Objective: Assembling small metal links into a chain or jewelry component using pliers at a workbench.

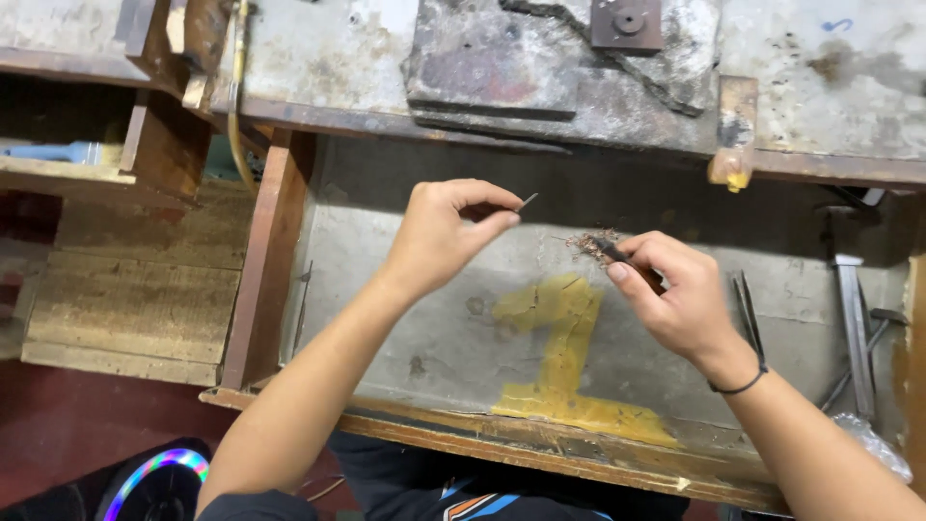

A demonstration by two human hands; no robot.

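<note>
While both hands hover over the open wooden drawer (289,251) with its grey, stained floor and a yellow painted mark (559,357), the left hand (439,236) pinches a thin grey metal sliver (527,201) between thumb and forefinger, the other fingers curled in. The sliver's free tip juts past the fingertips, pointing up and to the right, towards the worn metal-topped bench (579,87); its long axis runs on that same slant. The right hand (675,294) is closed on a dark slender tool (617,253) whose long axis slants up and to the left, its working end buried in a small tangled clump of fine reddish-brown wire (590,241). Clump and sliver are near one another but apart, held above the drawer floor. As a judgement, the work looks mid-way: the clump is gripped and the sliver picked up, yet the two have not met, and nothing finished shows. A pair of dark tweezers (748,309) and long grey metal tools (854,318) lie at the drawer's right side, untouched.
</note>
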